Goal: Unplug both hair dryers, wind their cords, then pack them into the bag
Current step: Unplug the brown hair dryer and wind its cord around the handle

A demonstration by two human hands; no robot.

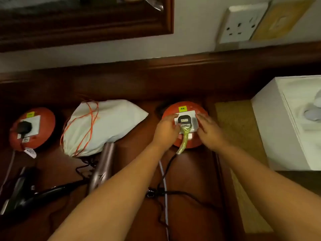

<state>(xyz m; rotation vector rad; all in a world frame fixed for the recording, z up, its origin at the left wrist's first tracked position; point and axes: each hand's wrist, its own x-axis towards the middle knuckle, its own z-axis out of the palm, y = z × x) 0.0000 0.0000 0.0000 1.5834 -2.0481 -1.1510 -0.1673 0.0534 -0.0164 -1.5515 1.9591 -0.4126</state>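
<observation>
hands point(186, 131) over dark wooden desk point(191, 171) (cream wall point(194, 23) behind)

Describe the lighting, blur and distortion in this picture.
Head view: dim, warm light; the black hair dryer sinks into shadow at lower left; wide-angle bending curves the wall socket and white box; slight softness overall, hands and plug readable.

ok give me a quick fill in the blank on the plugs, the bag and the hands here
1. The black plug between the two hands sits in the socket on the ____ red base.
2. The white bag has a drawstring coloured ____.
3. The left hand and right hand both rest on the ____ socket plate.
4. The other black plug is still ____ its socket.

Missing words: right; orange; white; in
</observation>
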